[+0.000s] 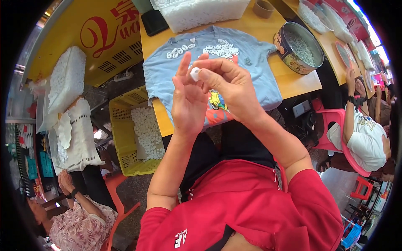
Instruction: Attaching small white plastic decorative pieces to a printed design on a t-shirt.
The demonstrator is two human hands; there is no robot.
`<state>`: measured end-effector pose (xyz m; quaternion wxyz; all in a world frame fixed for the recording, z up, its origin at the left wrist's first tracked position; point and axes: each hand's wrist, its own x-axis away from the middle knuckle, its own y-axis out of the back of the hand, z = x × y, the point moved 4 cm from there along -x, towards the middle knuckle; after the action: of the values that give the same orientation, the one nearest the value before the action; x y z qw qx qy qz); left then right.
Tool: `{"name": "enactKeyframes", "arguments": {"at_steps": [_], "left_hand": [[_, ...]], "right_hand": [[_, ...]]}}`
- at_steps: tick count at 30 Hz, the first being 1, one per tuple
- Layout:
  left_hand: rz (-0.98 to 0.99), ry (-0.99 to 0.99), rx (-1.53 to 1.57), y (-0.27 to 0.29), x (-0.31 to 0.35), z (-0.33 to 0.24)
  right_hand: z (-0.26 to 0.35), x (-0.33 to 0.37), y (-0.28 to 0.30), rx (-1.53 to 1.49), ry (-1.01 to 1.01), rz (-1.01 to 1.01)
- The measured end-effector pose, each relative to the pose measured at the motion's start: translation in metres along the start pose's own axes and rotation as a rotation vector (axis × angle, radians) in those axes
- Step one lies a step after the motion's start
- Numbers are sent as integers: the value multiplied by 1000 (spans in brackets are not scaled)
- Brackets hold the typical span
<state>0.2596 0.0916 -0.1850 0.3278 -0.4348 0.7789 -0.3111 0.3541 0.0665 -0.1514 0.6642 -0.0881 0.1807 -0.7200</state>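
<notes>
Small white piece (pixel 194 74), one: pinched between thumb and forefinger of the right hand (pixel 236 85). Left hand (pixel 189 106): fingers half spread alongside; whether gripping, I cannot tell. Beyond, on a blue shirt (pixel 264 94): dotted pieces (pixel 180 51), a short row and a denser cluster. Yellow crate (pixel 120 142): many more. Stage: seemingly partway; finished share unclear.

1. People work seated on plastic chairs in what looks like a small hand-assembly workshop, one co-worker (pixel 81 221) at left, another co-worker (pixel 368 146) at right.
2. Small white parts (pixel 146 131) lie heaped in a yellow crate (pixel 118 125) and a clear tub (pixel 201 21).
3. A round tin (pixel 286 55) of loose bits shares the tub's orange tabletop (pixel 277 69).
</notes>
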Motion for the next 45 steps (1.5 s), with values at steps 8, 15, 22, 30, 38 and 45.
{"name": "enactKeyframes", "arguments": {"at_steps": [8,15,22,30,38,45], "left_hand": [[-181,142,96,46,3,35],[-261,105,36,45,3,33],[-124,188,-158,36,5,32],[81,301,-541,32,8,32],[0,283,-412,36,7,36],[-119,231,-192,36,7,33]], "right_hand": [[-7,10,-88,488,568,483],[5,-54,2,658,377,190],[5,-115,115,1240,221,-12],[-23,-107,75,1360,329,281],[-33,-104,60,1531,400,308],[-19,-89,63,925,52,225]]}}
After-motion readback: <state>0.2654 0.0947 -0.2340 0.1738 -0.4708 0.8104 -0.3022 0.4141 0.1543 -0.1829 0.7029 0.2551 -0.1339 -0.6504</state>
